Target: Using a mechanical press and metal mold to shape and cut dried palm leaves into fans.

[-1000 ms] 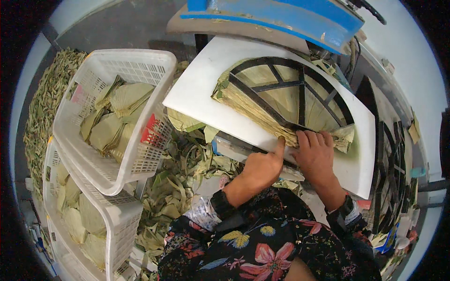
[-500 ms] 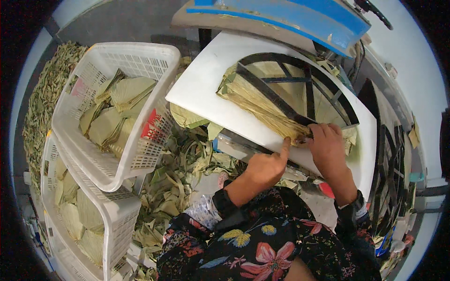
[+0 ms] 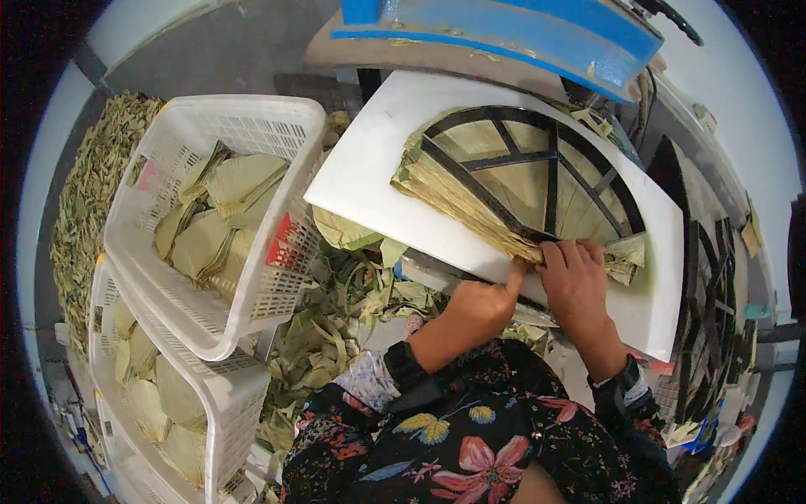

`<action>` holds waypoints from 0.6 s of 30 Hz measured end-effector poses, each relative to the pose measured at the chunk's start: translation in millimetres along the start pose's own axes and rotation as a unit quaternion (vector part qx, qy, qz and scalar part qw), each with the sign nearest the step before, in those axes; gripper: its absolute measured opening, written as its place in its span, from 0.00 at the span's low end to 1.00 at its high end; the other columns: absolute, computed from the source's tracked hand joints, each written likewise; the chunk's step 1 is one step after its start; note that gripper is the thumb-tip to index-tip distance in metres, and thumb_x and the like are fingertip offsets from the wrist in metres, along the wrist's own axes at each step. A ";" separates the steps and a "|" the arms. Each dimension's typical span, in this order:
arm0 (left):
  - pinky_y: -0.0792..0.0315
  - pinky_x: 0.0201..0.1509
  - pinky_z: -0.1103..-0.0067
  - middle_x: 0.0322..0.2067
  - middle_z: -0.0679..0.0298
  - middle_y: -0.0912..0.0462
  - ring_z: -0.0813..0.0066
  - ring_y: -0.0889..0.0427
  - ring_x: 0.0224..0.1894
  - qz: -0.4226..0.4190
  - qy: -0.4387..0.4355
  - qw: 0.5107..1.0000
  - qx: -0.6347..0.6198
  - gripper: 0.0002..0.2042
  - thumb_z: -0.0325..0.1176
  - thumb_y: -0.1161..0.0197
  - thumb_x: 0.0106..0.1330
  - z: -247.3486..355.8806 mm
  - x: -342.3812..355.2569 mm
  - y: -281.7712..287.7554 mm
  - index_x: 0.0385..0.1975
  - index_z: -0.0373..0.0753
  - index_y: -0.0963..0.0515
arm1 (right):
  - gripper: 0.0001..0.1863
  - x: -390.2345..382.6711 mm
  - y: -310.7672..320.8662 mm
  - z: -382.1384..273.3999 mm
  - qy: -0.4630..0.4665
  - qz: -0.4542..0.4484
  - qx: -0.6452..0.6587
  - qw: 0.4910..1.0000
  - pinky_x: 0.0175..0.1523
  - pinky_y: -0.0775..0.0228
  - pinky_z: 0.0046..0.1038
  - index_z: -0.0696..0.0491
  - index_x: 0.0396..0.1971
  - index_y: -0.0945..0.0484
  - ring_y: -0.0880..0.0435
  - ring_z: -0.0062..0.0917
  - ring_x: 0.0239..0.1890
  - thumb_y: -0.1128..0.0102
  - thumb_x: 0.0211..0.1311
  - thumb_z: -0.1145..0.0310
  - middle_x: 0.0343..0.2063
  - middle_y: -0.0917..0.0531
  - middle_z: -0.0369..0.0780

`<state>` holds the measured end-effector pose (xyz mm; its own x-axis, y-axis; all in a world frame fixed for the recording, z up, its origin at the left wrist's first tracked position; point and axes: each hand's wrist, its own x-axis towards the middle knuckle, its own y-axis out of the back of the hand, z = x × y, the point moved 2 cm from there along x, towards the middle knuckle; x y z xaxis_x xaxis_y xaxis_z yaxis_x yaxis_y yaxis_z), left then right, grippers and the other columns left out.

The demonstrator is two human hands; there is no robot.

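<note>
A black fan-shaped frame with spokes lies over a stack of pale folded leaves on a white board. At the near corner of the frame, my right hand has its fingers bent over the straight bar and the leaf edges, gripping there. Just left of it, my left hand reaches its forefinger to the near edge of the leaves, with the other fingers curled into the palm; whether those hold anything is hidden.
Two stacked white perforated baskets of leaf stacks stand left, beside a heap of leaves and loose scraps. A blue-and-grey machine overhangs the board's back. More black frames stand at the right.
The frame's near edge, raised half a second ago, has come down onto the leaves with my right hand on it. My left forefinger stays at the leaf edge. The view has shifted slightly.
</note>
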<state>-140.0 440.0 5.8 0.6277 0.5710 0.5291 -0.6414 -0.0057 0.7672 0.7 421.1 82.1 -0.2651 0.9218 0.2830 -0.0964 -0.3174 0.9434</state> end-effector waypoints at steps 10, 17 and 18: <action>0.26 0.30 0.69 0.27 0.55 0.22 0.57 0.21 0.27 0.062 0.033 0.985 -0.160 0.15 0.28 0.43 0.54 -35.6 21.6 50.4 0.43 0.37 0.28 | 0.30 -12.5 14.8 15.7 -0.034 0.018 0.102 0.994 0.60 0.46 0.42 0.55 0.50 0.33 0.29 0.36 0.50 0.37 0.44 0.65 0.48 0.28 0.45; 0.34 0.42 0.71 0.36 0.62 0.26 0.65 0.28 0.38 0.083 -0.084 0.993 0.006 0.13 0.29 0.39 0.47 -52.5 52.0 61.4 0.35 0.37 0.26 | 0.37 -1.1 13.8 12.9 -0.050 -0.037 0.160 0.985 0.63 0.52 0.46 0.55 0.54 0.36 0.36 0.41 0.55 0.36 0.43 0.56 0.53 0.34 0.47; 0.33 0.44 0.70 0.37 0.62 0.26 0.64 0.28 0.40 0.022 -0.068 0.997 0.010 0.14 0.29 0.37 0.47 -55.6 50.5 55.5 0.36 0.38 0.25 | 0.37 -2.8 10.4 15.8 -0.059 -0.034 0.161 0.985 0.63 0.52 0.46 0.55 0.54 0.36 0.36 0.41 0.55 0.36 0.43 0.56 0.53 0.34 0.47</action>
<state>-168.4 514.1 55.0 0.6544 0.4529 0.6055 -0.6612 -0.0459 0.7488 15.6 418.7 93.9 -0.1535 0.9637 0.2184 0.2042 -0.1853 0.9612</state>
